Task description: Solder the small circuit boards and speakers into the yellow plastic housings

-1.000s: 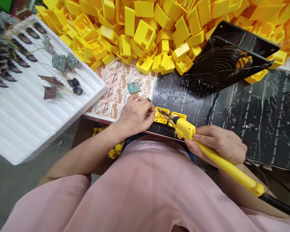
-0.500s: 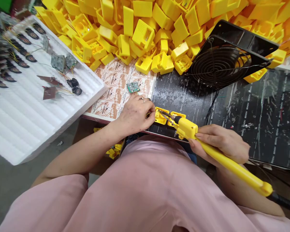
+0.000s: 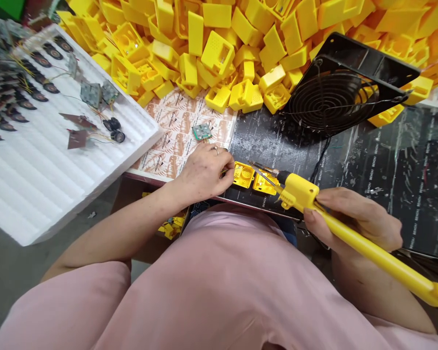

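Observation:
My right hand [image 3: 354, 218] is wrapped round a yellow soldering iron [image 3: 302, 192]. Its thin metal tip points left, just above two small open yellow plastic housings, the left housing [image 3: 243, 175] and the right housing [image 3: 265, 182], which lie side by side at the table edge. My left hand [image 3: 208, 170] is closed in a pinch at the left housing's side, with thin wires [image 3: 224, 171] partly showing between thumb and finger. Beyond its knuckles lies a green circuit board [image 3: 202, 131], its yellow wires running under the hand.
A heap of yellow housings [image 3: 219, 53] covers the back of the table. A black fan [image 3: 328, 99] stands right of centre, its cable trailing forward. On the left, a white foam tray [image 3: 58, 194] holds wired circuit boards and small round speakers. Yellow parts [image 3: 172, 227] sit below the table edge.
My right hand has drawn the soldering iron back to the right, its tip leaving the left housing's inside. My left hand has stayed in place.

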Demonstrator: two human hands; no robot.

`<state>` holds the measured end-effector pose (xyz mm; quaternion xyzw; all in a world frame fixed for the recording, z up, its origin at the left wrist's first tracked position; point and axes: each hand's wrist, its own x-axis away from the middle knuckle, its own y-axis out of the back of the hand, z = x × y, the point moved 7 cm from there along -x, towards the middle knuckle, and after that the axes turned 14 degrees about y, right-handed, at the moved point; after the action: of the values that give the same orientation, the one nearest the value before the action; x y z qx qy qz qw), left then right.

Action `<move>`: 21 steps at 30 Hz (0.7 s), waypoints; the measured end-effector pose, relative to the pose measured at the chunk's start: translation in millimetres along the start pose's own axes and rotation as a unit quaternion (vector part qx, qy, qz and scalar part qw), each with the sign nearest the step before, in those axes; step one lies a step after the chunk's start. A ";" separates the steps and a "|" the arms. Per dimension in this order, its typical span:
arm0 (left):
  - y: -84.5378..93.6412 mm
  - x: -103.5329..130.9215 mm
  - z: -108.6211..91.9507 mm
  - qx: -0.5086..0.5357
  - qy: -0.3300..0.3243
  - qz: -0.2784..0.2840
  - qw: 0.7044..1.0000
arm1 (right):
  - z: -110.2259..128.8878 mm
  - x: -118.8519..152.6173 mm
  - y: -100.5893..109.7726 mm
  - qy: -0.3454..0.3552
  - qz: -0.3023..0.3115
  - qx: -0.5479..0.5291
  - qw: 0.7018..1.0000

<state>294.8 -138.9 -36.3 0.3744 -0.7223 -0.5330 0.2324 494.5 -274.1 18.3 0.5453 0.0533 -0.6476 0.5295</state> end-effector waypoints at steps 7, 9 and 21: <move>1.1 2.1 6.2 0.041 0.012 0.009 0.999 | -1.6 11.1 -1.2 -0.027 0.016 0.025 0.999; 2.1 3.8 10.3 0.075 0.020 0.024 0.997 | 0.0 8.4 -1.6 -0.009 0.004 -0.020 1.000; 3.1 -0.3 -1.4 -0.001 0.013 0.089 0.996 | -2.1 -0.6 -10.7 0.033 0.072 -0.073 0.994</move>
<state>295.1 -139.0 -32.9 0.3153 -0.7493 -0.5058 0.2887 487.9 -267.7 12.5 0.5285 0.0784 -0.5836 0.6116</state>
